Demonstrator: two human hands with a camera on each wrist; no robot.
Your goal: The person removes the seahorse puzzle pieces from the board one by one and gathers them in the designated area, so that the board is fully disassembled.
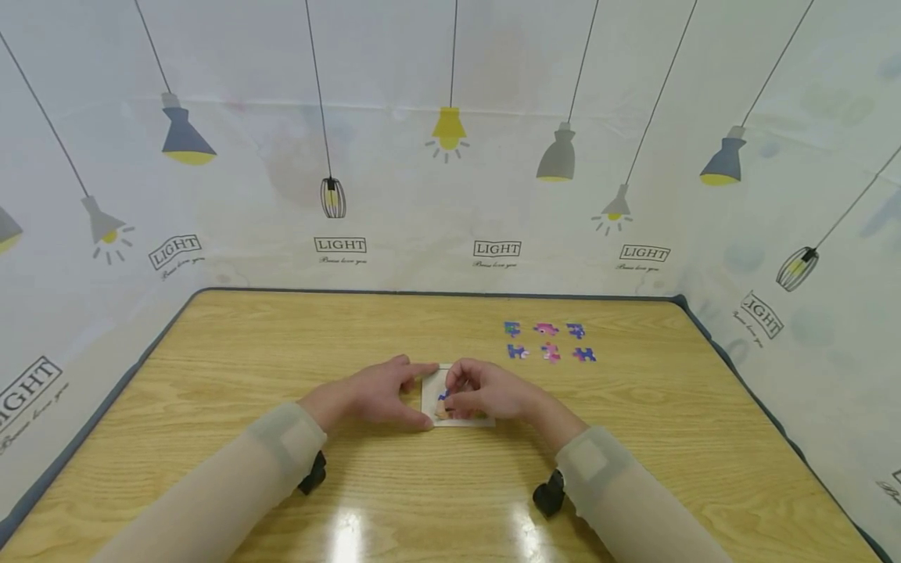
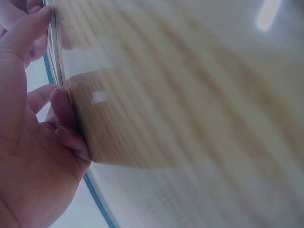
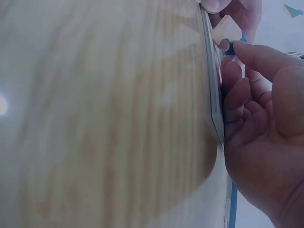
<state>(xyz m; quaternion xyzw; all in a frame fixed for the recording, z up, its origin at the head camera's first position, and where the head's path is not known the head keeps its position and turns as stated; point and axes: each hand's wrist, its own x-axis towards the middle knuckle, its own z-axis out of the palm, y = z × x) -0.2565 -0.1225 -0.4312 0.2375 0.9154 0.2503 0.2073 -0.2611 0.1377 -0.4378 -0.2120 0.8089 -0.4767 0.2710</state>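
A small white puzzle tray lies on the table, with pink and purple picture parts showing along its lower side. My left hand spans its left side, the index finger at the far corner and the thumb at the near one. Over the tray, my right hand pinches a peach and blue jigsaw piece between thumb and fingertips. The piece is tilted up from the tray in the right wrist view. My right hand hides much of the tray's surface.
Several loose jigsaw pieces lie in two rows beyond and to the right of the tray. The wooden table has a dark edge, and a wall sheet printed with lamps stands behind it.
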